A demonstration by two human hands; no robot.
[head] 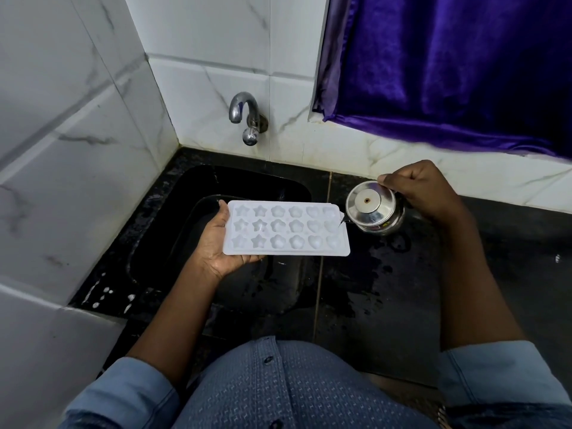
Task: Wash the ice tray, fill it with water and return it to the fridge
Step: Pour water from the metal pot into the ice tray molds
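Left hand [223, 252] partly hidden under ice tray [286, 227]

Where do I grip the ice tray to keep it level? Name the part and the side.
Likely the flat rim of the ice tray at its left short end, from the left: palm under, thumb on top, as the left hand holds it. The cups face up, so fingers stay clear of them; the kettle in the right hand crowds the right end.

Black speckled stone bench [387, 292], wet in patches right of sunken black sink [185, 187]; white flecks [105, 292] by sink's near-left corner.
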